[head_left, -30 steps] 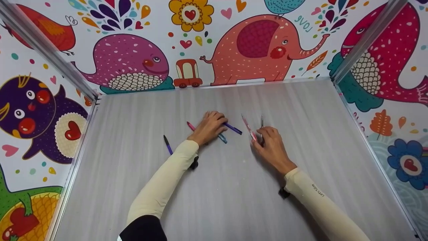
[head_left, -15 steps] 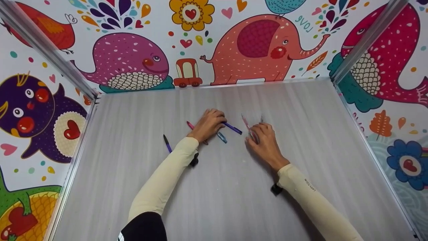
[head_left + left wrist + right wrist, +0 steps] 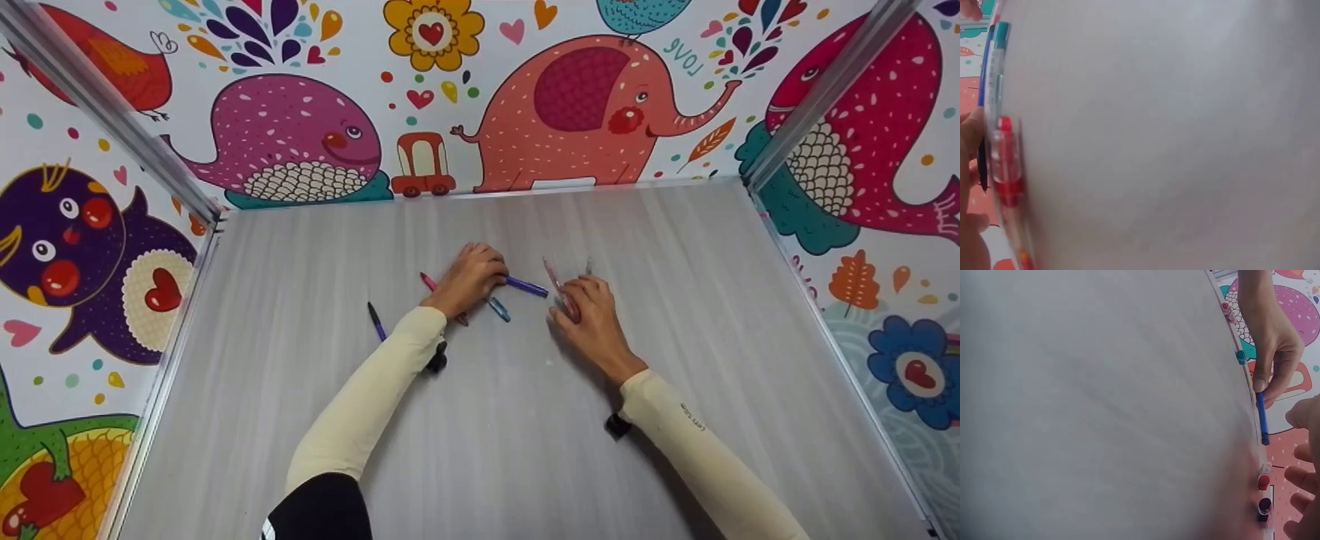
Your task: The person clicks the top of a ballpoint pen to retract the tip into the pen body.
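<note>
My left hand (image 3: 469,279) pinches a blue pen (image 3: 526,286) between thumb and fingers, low over the table; the right wrist view shows this grip on the blue pen (image 3: 1262,419) clearly. Beneath that hand lie a red pen (image 3: 1008,163) and a clear pen with a teal end (image 3: 998,67), each partly hidden in the head view. My right hand (image 3: 596,319) hovers by a clear pen with red parts (image 3: 551,274) and a clear, dark-ended pen (image 3: 1264,509). Its fingers (image 3: 1303,478) are loosely bent and apart from both pens in the right wrist view.
Another pen, blue with a black end (image 3: 376,321), lies left of the left forearm, which partly hides it. The grey wood-grain table (image 3: 510,450) is bounded by metal-edged walls printed with cartoon animals (image 3: 585,112).
My right hand has moved left, from the dark-ended pen toward the red one. In my left hand, the blue pen's free end has swung slightly away from me and to the right.
</note>
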Action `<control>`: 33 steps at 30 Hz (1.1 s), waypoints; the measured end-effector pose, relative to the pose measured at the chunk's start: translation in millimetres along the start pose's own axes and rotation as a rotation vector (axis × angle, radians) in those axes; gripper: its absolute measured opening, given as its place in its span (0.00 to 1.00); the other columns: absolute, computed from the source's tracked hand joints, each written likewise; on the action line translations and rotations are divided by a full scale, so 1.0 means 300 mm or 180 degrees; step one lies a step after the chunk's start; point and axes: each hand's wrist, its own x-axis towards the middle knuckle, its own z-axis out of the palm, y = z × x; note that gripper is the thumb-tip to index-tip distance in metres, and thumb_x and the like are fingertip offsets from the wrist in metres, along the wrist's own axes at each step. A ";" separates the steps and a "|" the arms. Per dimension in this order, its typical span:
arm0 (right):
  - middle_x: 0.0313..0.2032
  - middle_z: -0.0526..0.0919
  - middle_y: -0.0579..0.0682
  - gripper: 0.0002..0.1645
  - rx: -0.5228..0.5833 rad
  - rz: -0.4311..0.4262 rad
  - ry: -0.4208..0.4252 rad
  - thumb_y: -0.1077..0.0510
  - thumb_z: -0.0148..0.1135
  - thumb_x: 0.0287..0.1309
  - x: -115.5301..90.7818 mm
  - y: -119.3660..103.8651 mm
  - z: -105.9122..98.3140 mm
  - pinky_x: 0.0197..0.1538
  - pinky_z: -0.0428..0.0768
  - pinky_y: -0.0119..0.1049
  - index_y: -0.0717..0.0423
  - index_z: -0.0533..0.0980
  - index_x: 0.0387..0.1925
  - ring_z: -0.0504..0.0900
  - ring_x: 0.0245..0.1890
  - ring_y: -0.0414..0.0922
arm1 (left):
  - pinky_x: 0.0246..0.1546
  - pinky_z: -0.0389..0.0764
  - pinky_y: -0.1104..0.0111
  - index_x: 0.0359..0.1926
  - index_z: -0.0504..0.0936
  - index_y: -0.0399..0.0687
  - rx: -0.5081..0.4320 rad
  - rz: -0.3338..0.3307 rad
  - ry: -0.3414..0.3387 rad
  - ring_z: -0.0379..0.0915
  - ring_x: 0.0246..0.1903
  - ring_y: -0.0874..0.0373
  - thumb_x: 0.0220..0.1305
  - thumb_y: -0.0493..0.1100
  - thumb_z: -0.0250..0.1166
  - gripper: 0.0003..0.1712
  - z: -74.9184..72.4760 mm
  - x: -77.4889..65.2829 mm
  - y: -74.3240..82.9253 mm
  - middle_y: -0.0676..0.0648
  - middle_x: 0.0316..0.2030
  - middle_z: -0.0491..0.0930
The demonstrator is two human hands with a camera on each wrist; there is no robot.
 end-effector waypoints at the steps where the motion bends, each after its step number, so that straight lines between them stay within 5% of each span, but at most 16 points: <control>1: 0.53 0.86 0.65 0.21 -0.0014 0.0022 0.0012 0.64 0.81 0.60 0.001 -0.002 -0.001 0.69 0.70 0.70 0.70 0.85 0.52 0.76 0.64 0.68 | 0.68 0.75 0.52 0.49 0.94 0.44 -0.0004 0.0001 0.0027 0.79 0.58 0.47 0.80 0.42 0.69 0.09 -0.004 -0.002 0.007 0.45 0.51 0.89; 8: 0.51 0.87 0.62 0.20 0.0079 0.0262 0.0107 0.65 0.83 0.59 0.004 -0.014 -0.023 0.67 0.73 0.65 0.68 0.85 0.51 0.78 0.61 0.65 | 0.68 0.75 0.54 0.50 0.94 0.44 -0.0066 0.0101 0.0180 0.79 0.57 0.48 0.80 0.42 0.69 0.09 -0.035 -0.017 0.072 0.46 0.50 0.89; 16: 0.52 0.87 0.59 0.22 0.0246 0.0473 -0.0148 0.61 0.82 0.63 0.003 -0.043 -0.042 0.61 0.79 0.57 0.65 0.85 0.55 0.79 0.57 0.58 | 0.67 0.75 0.55 0.50 0.93 0.44 -0.0165 0.0242 0.0250 0.78 0.56 0.49 0.78 0.42 0.71 0.09 -0.057 -0.055 0.120 0.47 0.49 0.88; 25: 0.45 0.88 0.55 0.12 0.0289 0.0433 -0.0285 0.62 0.79 0.66 0.000 -0.056 -0.048 0.47 0.78 0.43 0.63 0.88 0.48 0.78 0.46 0.51 | 0.73 0.73 0.54 0.50 0.93 0.45 -0.0147 0.0306 0.0294 0.79 0.58 0.50 0.80 0.42 0.69 0.08 -0.055 -0.090 0.151 0.48 0.50 0.88; 33: 0.43 0.88 0.52 0.07 0.0343 0.0304 -0.0299 0.65 0.79 0.65 0.007 -0.067 -0.063 0.45 0.77 0.38 0.59 0.88 0.42 0.78 0.46 0.49 | 0.63 0.80 0.57 0.49 0.92 0.43 -0.0166 0.0332 0.0420 0.80 0.53 0.49 0.77 0.40 0.72 0.07 -0.050 -0.120 0.181 0.46 0.48 0.89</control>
